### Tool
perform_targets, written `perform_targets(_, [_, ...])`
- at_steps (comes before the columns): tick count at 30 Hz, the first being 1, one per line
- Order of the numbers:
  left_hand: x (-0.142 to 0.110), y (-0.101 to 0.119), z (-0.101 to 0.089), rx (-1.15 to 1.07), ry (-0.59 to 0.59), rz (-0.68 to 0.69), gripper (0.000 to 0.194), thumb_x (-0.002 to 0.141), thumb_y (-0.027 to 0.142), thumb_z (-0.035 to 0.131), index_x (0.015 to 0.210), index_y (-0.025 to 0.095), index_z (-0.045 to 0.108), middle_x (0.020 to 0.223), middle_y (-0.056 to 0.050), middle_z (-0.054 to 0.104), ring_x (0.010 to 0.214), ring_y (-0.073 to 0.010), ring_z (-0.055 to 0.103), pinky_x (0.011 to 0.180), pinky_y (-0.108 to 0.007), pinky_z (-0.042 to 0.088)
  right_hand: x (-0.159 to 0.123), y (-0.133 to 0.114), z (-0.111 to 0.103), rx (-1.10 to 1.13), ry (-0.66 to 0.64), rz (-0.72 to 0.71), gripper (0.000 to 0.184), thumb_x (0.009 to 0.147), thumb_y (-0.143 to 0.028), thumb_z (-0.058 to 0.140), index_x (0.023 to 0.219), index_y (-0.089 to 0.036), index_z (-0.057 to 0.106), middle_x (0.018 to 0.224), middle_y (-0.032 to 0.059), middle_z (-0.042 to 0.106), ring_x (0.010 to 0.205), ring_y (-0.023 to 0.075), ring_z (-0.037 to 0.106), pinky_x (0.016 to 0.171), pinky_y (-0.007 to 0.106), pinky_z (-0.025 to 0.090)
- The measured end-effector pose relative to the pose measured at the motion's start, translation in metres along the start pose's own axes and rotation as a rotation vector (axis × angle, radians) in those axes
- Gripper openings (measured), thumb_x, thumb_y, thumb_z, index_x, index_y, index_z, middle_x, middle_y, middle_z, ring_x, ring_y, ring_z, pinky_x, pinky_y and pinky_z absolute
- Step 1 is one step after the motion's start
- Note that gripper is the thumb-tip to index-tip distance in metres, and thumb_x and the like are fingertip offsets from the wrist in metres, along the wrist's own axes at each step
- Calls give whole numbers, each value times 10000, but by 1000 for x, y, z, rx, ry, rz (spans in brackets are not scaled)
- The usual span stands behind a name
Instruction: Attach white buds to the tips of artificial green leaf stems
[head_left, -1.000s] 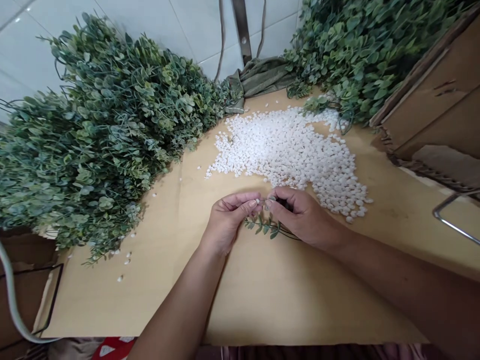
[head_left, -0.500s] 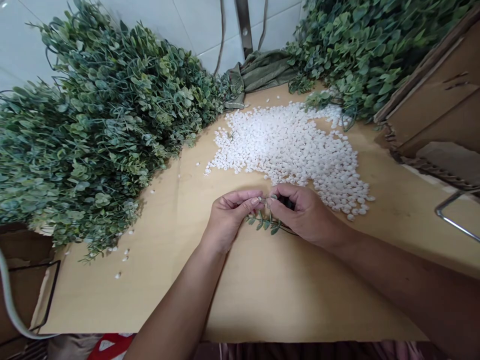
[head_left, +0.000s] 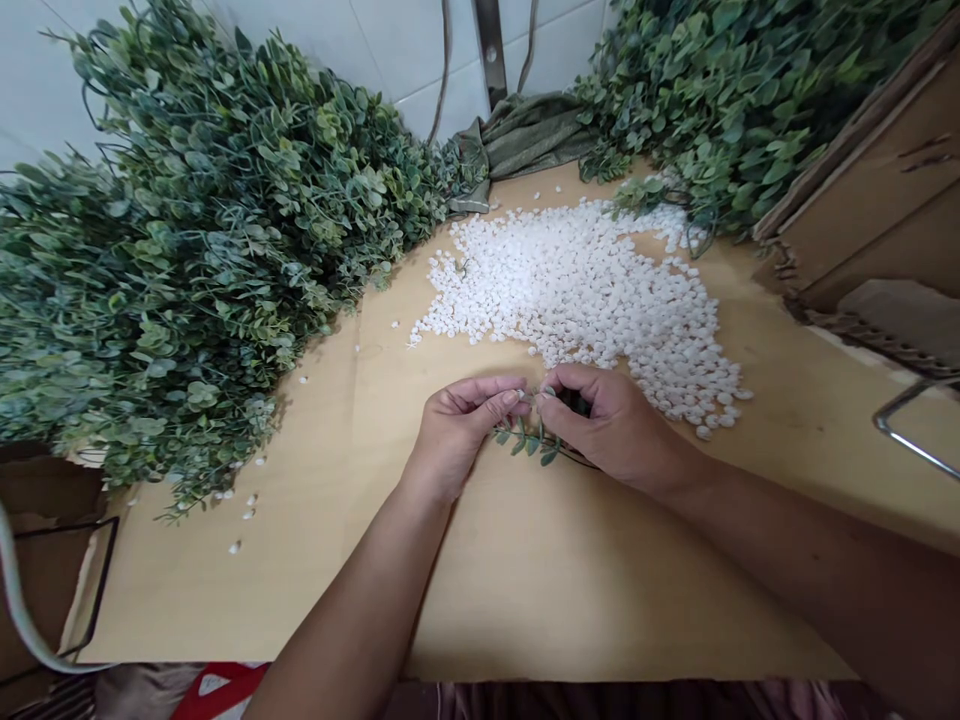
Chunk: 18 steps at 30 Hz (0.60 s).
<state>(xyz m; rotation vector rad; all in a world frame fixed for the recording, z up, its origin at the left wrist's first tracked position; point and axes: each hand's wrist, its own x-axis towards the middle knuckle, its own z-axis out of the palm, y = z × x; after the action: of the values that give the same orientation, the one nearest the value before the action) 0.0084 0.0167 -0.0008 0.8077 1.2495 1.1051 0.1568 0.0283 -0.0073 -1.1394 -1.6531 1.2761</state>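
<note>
Above the middle of the table, my two hands meet with their fingertips almost touching. My left hand is closed in a pinch on a tiny white piece, mostly hidden by thumb and finger. Thumb and forefinger of my right hand grip an artificial leaf sprig; its small green leaves hang below the fingertips and its thin dark stem runs under the right palm. Just beyond the hands spreads a heap of small white plastic pieces.
A large mound of artificial greenery fills the left side; more foliage lies at the back right. A dark green cloth rests against the tiled wall. A cardboard box stands at the right, near a metal wire handle.
Both hands keep nearly the same pose, fingertips together at the sprig. The view has shifted very slightly.
</note>
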Motion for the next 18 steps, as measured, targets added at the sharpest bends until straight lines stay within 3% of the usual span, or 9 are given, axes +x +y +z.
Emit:
perform_targets(12, [1, -2, 3, 10, 2, 12, 144, 530, 207, 773, 652, 156, 717, 560, -13, 679, 523, -89, 583, 553, -213, 468, 0, 2, 1, -47, 5, -6, 172, 726, -223, 474, 562, -175, 452, 511, -44, 381, 479, 77, 329, 436, 215, 259])
perform_targets(18, [-1, -1, 8, 21, 67, 29, 164, 549, 211, 764, 690, 149, 706, 546, -5, 668, 521, -93, 585, 548, -212, 470, 0, 4, 1, -51, 3, 0, 189, 757, -232, 468, 578, -174, 458, 505, -50, 357, 468, 78, 310, 448, 221, 265])
